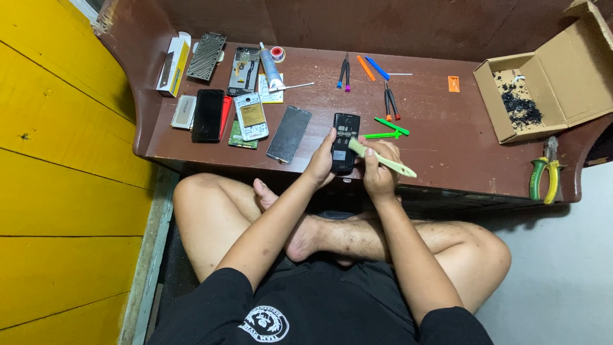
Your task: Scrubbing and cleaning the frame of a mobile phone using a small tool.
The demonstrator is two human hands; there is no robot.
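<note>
An opened black phone (345, 138) with its back off lies at the near edge of the low brown table (440, 140). My left hand (321, 165) grips the phone along its left side. My right hand (379, 168) holds a pale brush (383, 160) by the handle, its tip resting on the phone's lower right part. Both forearms reach forward over my crossed legs.
Several phones, screens and back covers (217, 96) lie at the table's left, with a glue tube (270, 66). Coloured pry tools and screwdrivers (373, 80) are scattered behind the phone. An open cardboard box (543, 89) stands at right, pliers (544, 172) near it. A yellow wall (57, 160) is on my left.
</note>
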